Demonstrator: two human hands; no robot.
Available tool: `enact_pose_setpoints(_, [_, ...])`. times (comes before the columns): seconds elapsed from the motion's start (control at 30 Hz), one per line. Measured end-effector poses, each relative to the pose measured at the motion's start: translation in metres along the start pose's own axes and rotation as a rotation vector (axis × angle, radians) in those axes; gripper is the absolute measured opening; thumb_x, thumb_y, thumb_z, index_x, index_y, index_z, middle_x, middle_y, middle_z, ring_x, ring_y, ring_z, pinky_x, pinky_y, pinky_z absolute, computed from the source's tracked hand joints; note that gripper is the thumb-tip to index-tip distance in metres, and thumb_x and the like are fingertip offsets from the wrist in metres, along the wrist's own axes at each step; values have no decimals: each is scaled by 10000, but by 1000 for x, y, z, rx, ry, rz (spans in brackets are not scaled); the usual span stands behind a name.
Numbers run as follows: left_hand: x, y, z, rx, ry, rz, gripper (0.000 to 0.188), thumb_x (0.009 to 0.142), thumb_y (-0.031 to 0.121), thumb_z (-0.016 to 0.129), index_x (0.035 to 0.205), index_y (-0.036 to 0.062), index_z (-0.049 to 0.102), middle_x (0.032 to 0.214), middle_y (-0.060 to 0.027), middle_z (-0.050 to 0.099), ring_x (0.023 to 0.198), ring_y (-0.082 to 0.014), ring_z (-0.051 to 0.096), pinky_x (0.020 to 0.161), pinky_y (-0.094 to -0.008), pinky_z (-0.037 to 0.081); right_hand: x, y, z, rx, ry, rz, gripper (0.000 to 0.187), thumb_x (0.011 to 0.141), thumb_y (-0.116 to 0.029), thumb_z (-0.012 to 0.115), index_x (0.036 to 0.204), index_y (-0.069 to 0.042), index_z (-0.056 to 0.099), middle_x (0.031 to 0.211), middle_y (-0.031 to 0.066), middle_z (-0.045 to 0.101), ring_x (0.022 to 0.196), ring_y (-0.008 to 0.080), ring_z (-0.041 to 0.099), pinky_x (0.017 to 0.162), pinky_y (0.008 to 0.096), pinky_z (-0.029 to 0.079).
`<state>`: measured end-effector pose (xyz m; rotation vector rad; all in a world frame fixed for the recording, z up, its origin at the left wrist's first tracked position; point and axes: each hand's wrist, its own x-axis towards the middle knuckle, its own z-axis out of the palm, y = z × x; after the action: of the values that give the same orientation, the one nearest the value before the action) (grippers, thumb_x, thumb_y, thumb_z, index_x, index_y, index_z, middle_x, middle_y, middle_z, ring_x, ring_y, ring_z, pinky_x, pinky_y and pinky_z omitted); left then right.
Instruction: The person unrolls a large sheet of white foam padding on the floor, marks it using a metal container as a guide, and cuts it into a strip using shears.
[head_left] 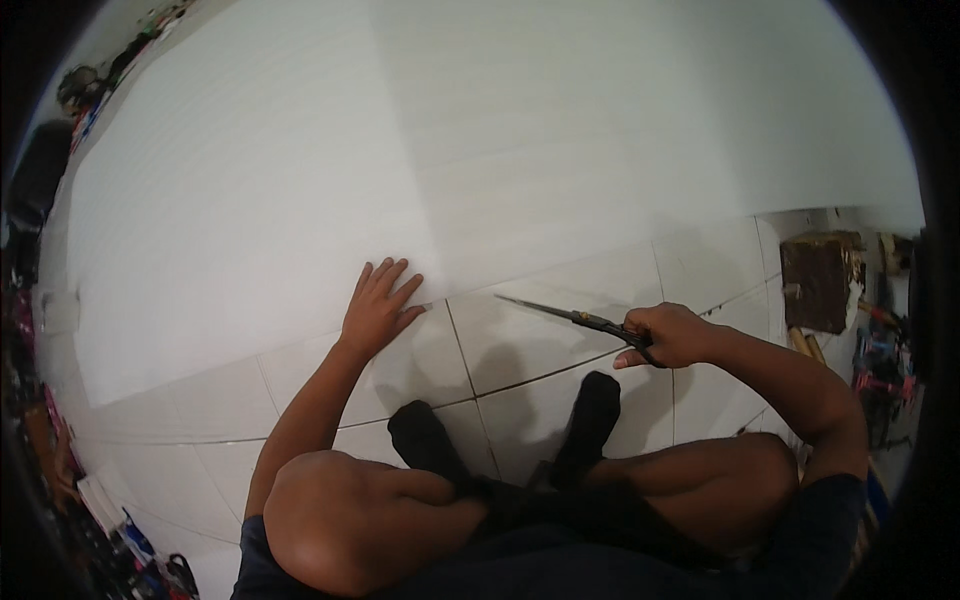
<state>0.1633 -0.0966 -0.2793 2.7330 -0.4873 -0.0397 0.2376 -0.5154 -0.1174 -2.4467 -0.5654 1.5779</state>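
Resting on the near margin of the white sheet [250, 200], the left hand [382, 305] lay palm down, fingers spread and pointing away from the body, thumb out at the sheet's edge; it gripped nothing. The right hand [668, 335], well apart from the left, was closed around the handles of the scissors [580, 318]. These were held over the tiled floor [520, 420], blades pointing left and slightly away, tip near the sheet's edge. The blades appeared together or nearly so; whether slightly parted, could not be told. The sheet covered most of the floor ahead, its near edge running obliquely, farther from the body toward the right. A shade step crossed it, paler left, greyer right; cause not determinable. Two dark socks [430, 435] showed on the tiles between the bent knees [330, 510]. At far right stood a brown box [815, 285], with mixed clutter [885, 375] just below it in view.
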Motion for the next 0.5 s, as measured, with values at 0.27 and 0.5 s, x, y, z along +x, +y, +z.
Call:
enact_pose_setpoints(0.27, [-7, 1, 22, -23, 133, -36, 503, 788, 278, 770, 1238, 115, 618, 1376, -161, 501, 1309, -365, 454, 1105, -594, 289, 72, -41, 165, 837, 118, -57, 531, 915, -553, 593, 911, -23, 564, 730, 102, 545, 713, 203, 507, 660, 365, 427])
enact_pose_setpoints(0.5, [-1, 9, 27, -98, 194, -60, 493, 760, 222, 787, 1197, 66, 618, 1338, -157, 511, 1301, -358, 457, 1102, -595, 299, 95, -103, 242, 924, 174, -98, 395, 959, -413, 579, 961, -21, 530, 864, 148, 559, 796, 271, 550, 722, 413, 438])
